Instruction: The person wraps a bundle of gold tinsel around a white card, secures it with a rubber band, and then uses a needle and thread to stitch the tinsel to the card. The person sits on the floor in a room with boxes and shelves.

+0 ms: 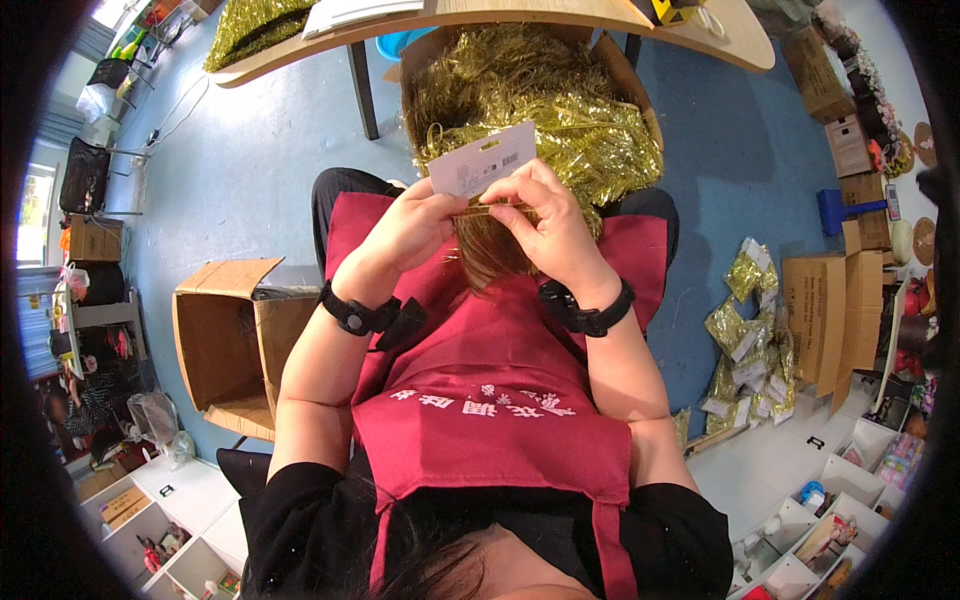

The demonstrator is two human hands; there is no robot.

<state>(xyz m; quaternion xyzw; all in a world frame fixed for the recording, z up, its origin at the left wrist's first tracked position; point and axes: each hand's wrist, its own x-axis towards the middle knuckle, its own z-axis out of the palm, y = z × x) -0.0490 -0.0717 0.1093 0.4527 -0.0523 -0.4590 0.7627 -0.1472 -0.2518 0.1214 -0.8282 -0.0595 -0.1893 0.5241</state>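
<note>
My left hand (424,225) and my right hand (546,221) meet above my lap, fingers pinched at the lower edge of a white printed header card (484,161). The card has a hang slot near its top and bears writing and a barcode. A thin golden band or strand stretches between my fingertips. Below it, a bunch of gold tinsel strands (484,251) hangs over the red apron (495,360). Just beyond my hands, shiny gold tinsel (600,142) fills an open cardboard box (651,112). Both wrists wear black straps.
A wooden table (465,16) spans the far side, with gold tinsel (251,34) and white sheets (360,13) on it. An open cardboard box (274,337) stands at left. Packaged gold tinsel (742,345) is piled on the floor at right, beside flattened cardboard (817,315).
</note>
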